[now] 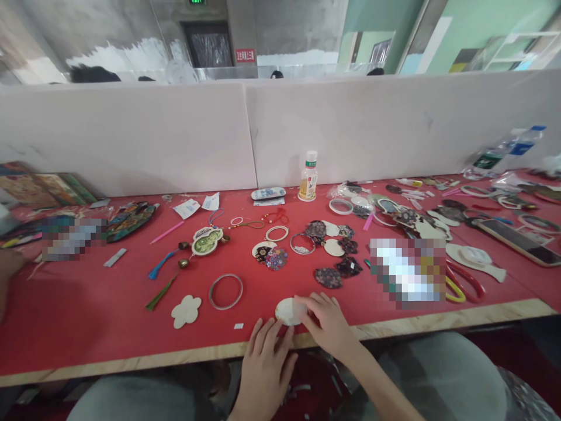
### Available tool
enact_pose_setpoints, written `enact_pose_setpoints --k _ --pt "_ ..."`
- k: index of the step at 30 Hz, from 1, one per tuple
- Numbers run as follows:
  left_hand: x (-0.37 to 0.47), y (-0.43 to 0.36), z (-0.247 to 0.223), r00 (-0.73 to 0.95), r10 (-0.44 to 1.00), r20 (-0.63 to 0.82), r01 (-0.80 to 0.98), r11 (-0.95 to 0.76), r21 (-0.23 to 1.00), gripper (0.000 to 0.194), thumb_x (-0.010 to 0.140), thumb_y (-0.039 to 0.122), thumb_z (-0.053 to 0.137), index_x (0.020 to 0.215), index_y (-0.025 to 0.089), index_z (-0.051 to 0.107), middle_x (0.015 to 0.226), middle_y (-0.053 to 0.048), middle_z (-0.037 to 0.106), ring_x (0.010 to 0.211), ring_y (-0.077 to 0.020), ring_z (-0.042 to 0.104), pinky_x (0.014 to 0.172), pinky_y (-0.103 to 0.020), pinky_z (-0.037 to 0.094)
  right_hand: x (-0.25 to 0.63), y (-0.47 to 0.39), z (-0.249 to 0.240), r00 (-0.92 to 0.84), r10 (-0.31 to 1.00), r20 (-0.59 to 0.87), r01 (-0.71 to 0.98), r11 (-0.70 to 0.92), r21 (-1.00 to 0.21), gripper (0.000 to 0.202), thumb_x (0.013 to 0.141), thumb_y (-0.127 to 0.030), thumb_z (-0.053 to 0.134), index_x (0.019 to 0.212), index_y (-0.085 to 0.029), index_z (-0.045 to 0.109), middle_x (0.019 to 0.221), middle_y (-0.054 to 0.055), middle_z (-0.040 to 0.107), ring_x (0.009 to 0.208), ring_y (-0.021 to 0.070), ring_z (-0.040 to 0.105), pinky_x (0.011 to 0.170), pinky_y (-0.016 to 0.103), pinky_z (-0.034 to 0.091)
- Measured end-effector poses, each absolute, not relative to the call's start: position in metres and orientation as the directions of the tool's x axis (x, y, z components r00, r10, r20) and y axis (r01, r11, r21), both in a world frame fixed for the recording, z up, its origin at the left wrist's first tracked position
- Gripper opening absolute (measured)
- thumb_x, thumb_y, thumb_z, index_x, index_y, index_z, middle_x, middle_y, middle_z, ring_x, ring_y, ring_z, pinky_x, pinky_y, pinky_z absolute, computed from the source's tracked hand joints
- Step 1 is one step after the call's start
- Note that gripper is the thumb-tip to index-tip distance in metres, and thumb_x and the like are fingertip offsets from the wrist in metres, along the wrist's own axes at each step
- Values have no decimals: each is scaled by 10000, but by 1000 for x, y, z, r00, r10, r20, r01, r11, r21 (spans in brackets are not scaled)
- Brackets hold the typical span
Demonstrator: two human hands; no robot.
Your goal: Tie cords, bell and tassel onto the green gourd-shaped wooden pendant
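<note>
A cream oval piece (286,312) lies flat at the front edge of the red table. My right hand (329,320) bends over its right end, index finger and thumb closing on it; a pale patch shows under the fingertips. My left hand (268,354) rests just below the oval on the table edge, fingers stretched out, fingertips by its lower rim. To the left lie a small white slip (239,326), a clear ring (225,291) and a cream flower-shaped piece (186,311). Beyond the hands sit floral round pieces (276,258) and dark patterned petal-shaped pieces (328,278).
Scissors with red and yellow handles (471,280) and a phone (519,241) lie at right. A white-capped bottle (308,178) stands before the white partition (175,134). Tasselled pendants (207,241) lie left of centre. Another person's hand (9,266) shows at far left.
</note>
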State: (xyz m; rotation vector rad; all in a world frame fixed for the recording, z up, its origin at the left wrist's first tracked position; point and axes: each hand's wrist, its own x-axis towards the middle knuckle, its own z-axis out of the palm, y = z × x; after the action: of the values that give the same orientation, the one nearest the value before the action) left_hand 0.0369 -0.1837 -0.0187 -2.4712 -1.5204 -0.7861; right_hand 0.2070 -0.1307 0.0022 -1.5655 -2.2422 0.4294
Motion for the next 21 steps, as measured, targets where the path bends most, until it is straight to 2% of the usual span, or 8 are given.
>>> enact_pose_setpoints --k 5,15,21 --pt "39 -185 -20 347 811 471 865 -471 174 359 779 305 482 1127 231 529 1070 -48 573 1026 -225 487 913 -430 387 201 -134 -1 -284 943 171 835 331 -439 306 803 -345 486 1082 -222 513 952 64 569 878 219 472 733 323 300" --pt "33 -184 -19 368 801 473 831 -511 220 356 768 112 422 1102 169 531 1091 -67 576 1049 -234 478 904 -440 410 206 -132 3 -315 941 126 825 337 -454 284 799 -195 467 1075 -236 517 947 49 579 862 204 474 732 318 314" --pt "27 -179 -23 375 764 526 781 -566 266 302 767 63 423 1011 172 565 998 -53 605 1009 -214 502 906 -435 411 216 -129 12 -385 919 87 751 367 -550 236 827 -174 404 1005 -231 549 923 38 597 881 189 506 770 314 355"
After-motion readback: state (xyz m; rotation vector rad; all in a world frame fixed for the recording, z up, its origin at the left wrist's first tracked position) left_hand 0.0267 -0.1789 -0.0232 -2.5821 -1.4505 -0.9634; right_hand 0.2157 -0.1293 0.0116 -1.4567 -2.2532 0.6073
